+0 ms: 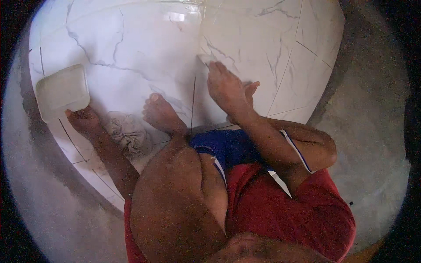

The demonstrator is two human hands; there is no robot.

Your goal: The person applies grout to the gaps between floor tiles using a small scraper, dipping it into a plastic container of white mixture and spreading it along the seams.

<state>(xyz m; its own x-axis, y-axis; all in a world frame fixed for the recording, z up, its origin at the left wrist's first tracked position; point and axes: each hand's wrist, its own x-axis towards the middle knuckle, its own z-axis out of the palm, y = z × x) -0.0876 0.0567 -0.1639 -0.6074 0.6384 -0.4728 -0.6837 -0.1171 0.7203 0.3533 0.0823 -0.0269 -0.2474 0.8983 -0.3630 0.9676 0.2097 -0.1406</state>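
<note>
My left hand (83,119) is closed on the near edge of a shallow, pale rectangular plastic tub (63,90), over the left side of the tiled floor. Just to the right of that wrist lies a crumpled, dirty whitish rag (128,135). My right hand (226,87) reaches out over the white tiles, its fingers closed on a small flat scraper (204,57). The scraper's pale blade is at the tile surface, near the joint between two tiles; its handle is hidden in my fingers.
White marble-look tiles (144,39) with grey veins and dark joint lines cover the floor. Rough grey concrete (368,140) borders them on both sides. My bare foot (162,113) rests on the tiles between my hands. A shiny patch (180,16) reflects light at the far side.
</note>
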